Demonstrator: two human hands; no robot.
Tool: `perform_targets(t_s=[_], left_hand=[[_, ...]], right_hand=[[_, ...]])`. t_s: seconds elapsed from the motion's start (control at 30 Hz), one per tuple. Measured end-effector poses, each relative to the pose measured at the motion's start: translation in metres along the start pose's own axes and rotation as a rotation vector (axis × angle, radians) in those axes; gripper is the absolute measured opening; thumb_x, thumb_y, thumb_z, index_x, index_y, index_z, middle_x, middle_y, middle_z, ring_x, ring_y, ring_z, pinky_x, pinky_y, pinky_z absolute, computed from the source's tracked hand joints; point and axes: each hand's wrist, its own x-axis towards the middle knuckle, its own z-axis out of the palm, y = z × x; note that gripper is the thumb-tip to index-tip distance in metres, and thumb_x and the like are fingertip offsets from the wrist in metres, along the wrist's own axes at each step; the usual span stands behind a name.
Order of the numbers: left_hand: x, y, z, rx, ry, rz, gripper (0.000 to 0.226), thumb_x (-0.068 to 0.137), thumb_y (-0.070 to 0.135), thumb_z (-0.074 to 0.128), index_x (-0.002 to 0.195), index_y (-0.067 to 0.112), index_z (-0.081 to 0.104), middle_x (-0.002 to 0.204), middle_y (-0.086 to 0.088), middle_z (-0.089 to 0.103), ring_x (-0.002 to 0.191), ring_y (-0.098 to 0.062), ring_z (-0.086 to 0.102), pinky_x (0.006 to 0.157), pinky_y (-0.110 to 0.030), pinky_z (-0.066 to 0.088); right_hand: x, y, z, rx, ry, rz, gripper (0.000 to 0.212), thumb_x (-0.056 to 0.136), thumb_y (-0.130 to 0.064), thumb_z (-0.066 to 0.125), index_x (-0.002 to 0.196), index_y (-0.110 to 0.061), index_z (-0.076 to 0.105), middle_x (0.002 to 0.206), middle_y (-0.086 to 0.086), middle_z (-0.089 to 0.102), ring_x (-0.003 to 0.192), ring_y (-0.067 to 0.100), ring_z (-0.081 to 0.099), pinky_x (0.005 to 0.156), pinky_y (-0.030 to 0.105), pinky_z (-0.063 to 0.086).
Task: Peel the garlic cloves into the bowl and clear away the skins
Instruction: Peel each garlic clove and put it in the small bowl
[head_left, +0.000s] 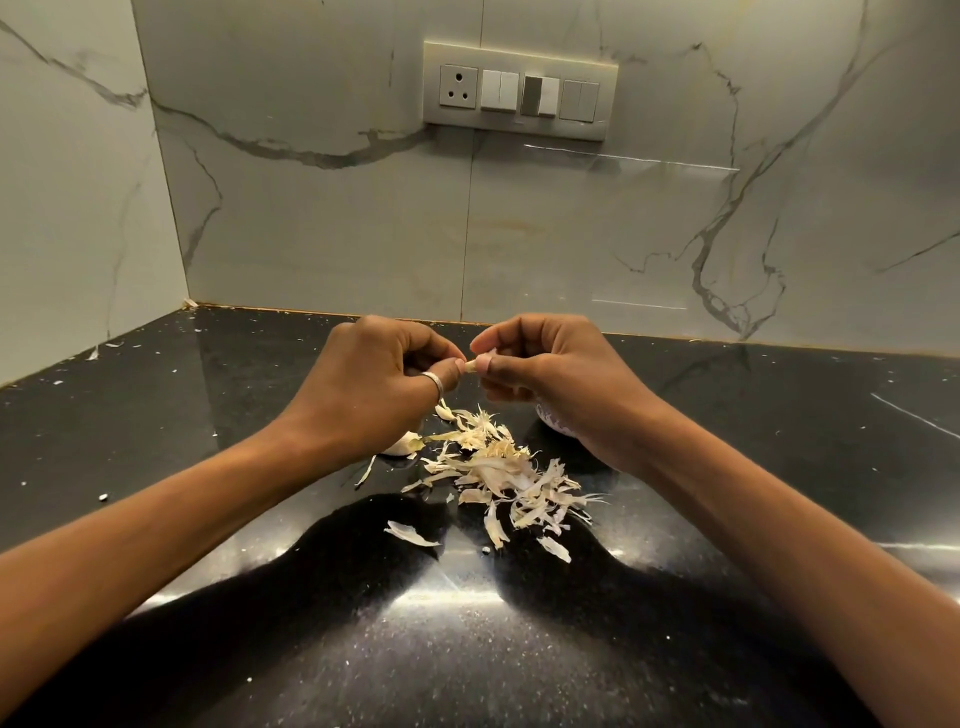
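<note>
Between my two thumbs, held up over the counter, sits the garlic clove (470, 367). Only its pale tip shows. My left hand (363, 384), with a ring (434, 383) on the thumb, pinches one side, fingers curled in. My right hand (550, 374) pinches the other side the same way, thumb and forefinger closed on it.

As I judge it, I am mid-peel on this clove. To do it well I should hold the clove firm with one hand, catch a loose edge of skin with the other thumbnail, and pull along its length instead of crushing it. Keeping it above the heap would let the scraps fall together.

Just below my hands lies the heap of skins (498, 467), dry papery strips spread toward me, with a few strays nearer my body. Another clove (402, 444) rests on the counter beside my left wrist. A pale rounded thing (553, 421) peeks out under my right hand. It may be the bowl, but I cannot tell.

All of it lies on a glossy black speckled countertop (208, 415), dotted with small flecks. Behind rises a veined marble wall (337, 234) carrying a switch plate (519, 91) with a socket.
</note>
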Motion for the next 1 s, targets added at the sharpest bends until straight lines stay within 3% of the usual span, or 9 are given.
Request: perform_targets(t_s=[0.13,0.33,0.47,0.6,0.77,1.0], left_hand=[[-0.002,0.0,0.003,-0.053,-0.042,-0.012,0.008,0.09,0.019,0.073,0.096,0.015,0.077,0.071,0.007,0.071,0.059,-0.013,0.07,0.052,-0.032,0.061],[-0.001,0.0,0.002,-0.078,-0.05,-0.007,0.01,0.091,0.019,0.072,0.098,0.014,0.076,0.071,0.006,0.07,0.061,-0.016,0.071,0.051,-0.03,0.06],[-0.004,0.002,0.003,-0.035,-0.033,0.052,0.009,0.092,0.02,0.07,0.098,0.015,0.074,0.071,0.013,0.067,0.063,-0.007,0.069,0.055,-0.024,0.059],[-0.005,0.003,0.004,0.018,-0.012,0.09,0.008,0.093,0.022,0.068,0.097,0.017,0.073,0.072,0.019,0.063,0.064,0.005,0.064,0.057,-0.014,0.054],[-0.006,0.004,0.005,0.03,0.002,0.077,0.004,0.093,0.022,0.068,0.093,0.019,0.071,0.072,0.017,0.063,0.065,0.004,0.063,0.06,-0.018,0.056],[-0.006,0.003,0.004,0.07,-0.02,0.098,0.004,0.092,0.023,0.068,0.092,0.019,0.07,0.072,0.013,0.066,0.067,-0.001,0.064,0.059,-0.021,0.054]], right_hand=[[-0.001,-0.002,0.001,0.191,-0.002,0.07,0.019,0.092,0.006,0.066,0.11,0.003,0.066,0.091,0.013,0.07,0.086,0.022,0.069,0.084,0.032,0.061],[-0.002,-0.003,0.003,0.337,0.001,0.118,0.014,0.091,0.01,0.064,0.104,0.005,0.067,0.092,0.015,0.07,0.086,0.021,0.073,0.08,0.027,0.062],[-0.003,-0.005,0.004,0.406,0.006,0.135,0.012,0.091,0.013,0.062,0.099,0.005,0.067,0.087,0.014,0.07,0.08,0.019,0.072,0.076,0.024,0.062],[-0.004,-0.006,0.006,0.448,-0.004,0.161,0.013,0.091,0.013,0.06,0.101,0.007,0.067,0.084,0.013,0.071,0.076,0.017,0.073,0.073,0.022,0.061],[-0.004,-0.008,0.008,0.464,0.011,0.161,0.013,0.09,0.012,0.062,0.101,0.007,0.067,0.086,0.014,0.071,0.075,0.017,0.072,0.077,0.024,0.062],[-0.005,-0.007,0.009,0.407,0.005,0.152,0.014,0.09,0.007,0.066,0.103,0.007,0.069,0.085,0.011,0.072,0.076,0.015,0.072,0.071,0.021,0.06]])
